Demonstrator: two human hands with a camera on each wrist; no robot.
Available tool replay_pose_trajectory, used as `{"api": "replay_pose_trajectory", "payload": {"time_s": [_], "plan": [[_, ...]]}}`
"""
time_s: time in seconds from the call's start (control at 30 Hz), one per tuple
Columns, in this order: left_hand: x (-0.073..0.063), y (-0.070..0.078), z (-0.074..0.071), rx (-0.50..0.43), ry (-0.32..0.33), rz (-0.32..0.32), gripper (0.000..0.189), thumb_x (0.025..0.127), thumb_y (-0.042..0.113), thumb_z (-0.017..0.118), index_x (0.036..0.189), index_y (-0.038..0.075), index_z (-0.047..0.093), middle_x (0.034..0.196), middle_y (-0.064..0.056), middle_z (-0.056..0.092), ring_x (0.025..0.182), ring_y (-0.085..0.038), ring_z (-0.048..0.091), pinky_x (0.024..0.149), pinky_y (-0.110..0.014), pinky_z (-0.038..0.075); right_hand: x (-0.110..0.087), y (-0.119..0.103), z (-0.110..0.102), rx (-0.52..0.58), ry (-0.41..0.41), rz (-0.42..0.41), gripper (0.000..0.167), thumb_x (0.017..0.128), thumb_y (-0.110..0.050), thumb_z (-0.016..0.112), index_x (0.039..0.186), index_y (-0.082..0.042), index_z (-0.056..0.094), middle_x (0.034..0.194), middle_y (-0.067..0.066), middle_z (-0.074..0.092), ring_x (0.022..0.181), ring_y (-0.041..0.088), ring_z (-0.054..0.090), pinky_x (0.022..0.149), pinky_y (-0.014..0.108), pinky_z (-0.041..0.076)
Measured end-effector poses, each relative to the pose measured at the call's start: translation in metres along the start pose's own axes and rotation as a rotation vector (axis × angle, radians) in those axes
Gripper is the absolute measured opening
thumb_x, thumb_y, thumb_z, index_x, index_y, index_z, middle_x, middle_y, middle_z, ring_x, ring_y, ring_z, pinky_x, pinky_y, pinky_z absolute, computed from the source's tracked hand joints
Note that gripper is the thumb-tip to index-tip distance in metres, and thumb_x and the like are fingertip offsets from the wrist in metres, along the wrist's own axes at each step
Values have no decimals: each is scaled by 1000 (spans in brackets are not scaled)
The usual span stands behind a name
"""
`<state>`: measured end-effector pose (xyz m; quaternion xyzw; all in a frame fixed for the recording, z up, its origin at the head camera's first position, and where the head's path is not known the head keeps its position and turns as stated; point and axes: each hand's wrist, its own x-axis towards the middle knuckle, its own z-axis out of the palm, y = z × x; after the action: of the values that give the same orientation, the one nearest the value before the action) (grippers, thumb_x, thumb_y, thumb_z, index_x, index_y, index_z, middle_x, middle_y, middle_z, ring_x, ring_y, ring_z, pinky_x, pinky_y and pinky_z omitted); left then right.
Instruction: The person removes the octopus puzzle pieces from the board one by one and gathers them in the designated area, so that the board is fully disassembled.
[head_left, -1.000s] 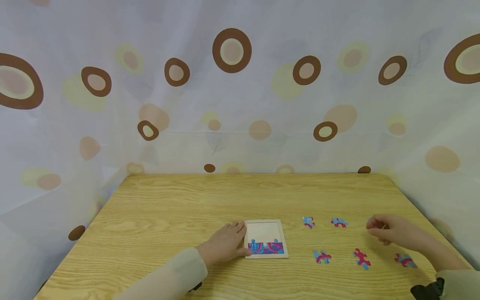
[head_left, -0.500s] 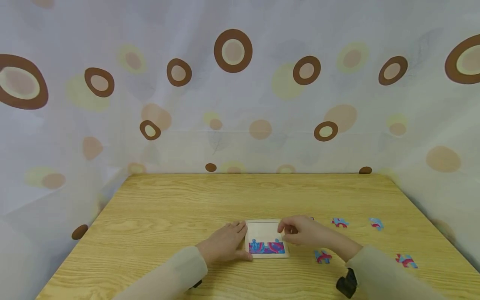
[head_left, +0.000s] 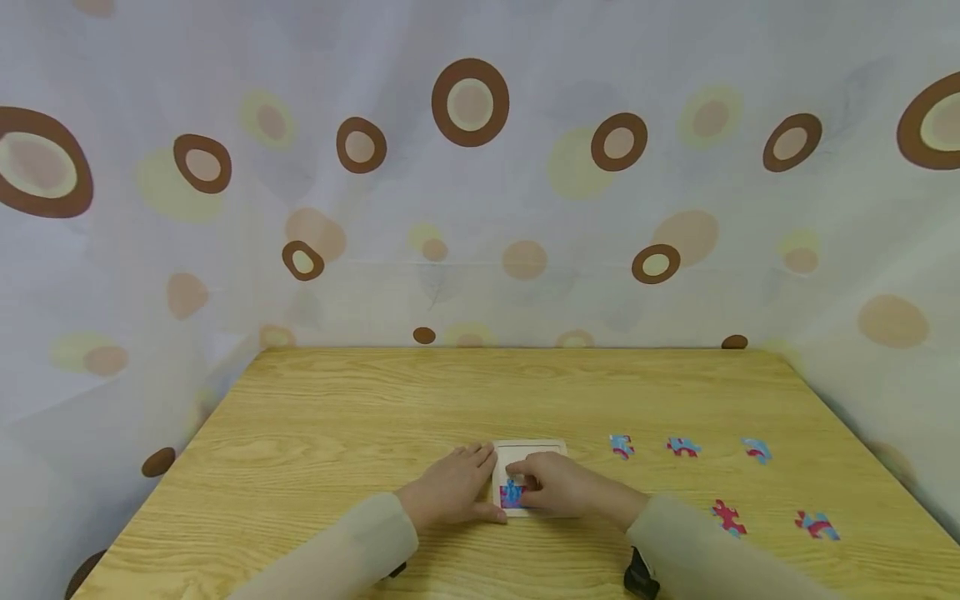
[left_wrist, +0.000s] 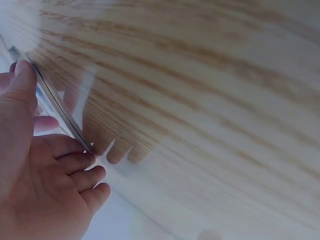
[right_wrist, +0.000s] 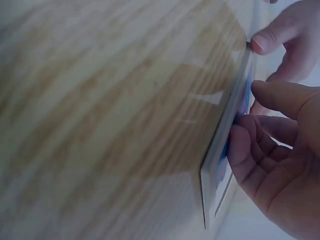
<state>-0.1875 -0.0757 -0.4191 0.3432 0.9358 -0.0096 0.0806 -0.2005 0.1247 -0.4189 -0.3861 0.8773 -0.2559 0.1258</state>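
Note:
A small square wooden puzzle frame (head_left: 531, 442) lies flat on the table, with blue and purple jigsaw pieces (head_left: 512, 499) along its near side. My left hand (head_left: 448, 485) rests at the frame's left side, fingers straight and thumb at the near corner. Over the pieces is my right hand (head_left: 561, 485), fingers bent down into the frame and hiding its right part. In the right wrist view, the curled fingertips of the right hand (right_wrist: 275, 160) reach the pieces while its thumb stands apart. Whether they pinch a piece is hidden.
Several loose red and blue jigsaw pieces lie to the right: a far row with a left piece (head_left: 622, 446), a middle piece (head_left: 684, 447) and a right piece (head_left: 757, 450). Nearer are a red piece (head_left: 727, 517) and another piece (head_left: 817, 525). A patterned curtain (head_left: 480, 292) encloses the wooden table (head_left: 360, 400).
My right hand has moved left from the loose pieces at the far right to the frame. Its arm now covers one near loose piece. The left hand has stayed at the frame.

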Motion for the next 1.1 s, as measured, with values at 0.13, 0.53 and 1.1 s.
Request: {"api": "replay_pose_trajectory", "payload": {"time_s": [0.13,0.53,1.1], "plan": [[-1,0,-1,10,5,1,87,83,62,47,140,-2,34,144,-14,32,132,-26,30,105,-37,28,0,-4,1,-38,8,8,29,84,-5,65,110,6,63,70,-8,45,60,4,38,53,20,36],[-1,2,-1,20,-7,-4,87,83,64,45,141,0,34,145,-14,31,132,-26,29,105,-37,28,1,1,2,229,61,53,16,86,4,57,96,-9,56,72,-2,53,54,6,44,49,21,39],[2,1,1,17,-2,-5,88,83,65,45,141,0,35,144,-14,32,132,-26,30,105,-38,28,-3,7,-5,559,37,186,6,93,-4,53,99,-7,54,73,7,56,59,16,52,50,29,47]]}}
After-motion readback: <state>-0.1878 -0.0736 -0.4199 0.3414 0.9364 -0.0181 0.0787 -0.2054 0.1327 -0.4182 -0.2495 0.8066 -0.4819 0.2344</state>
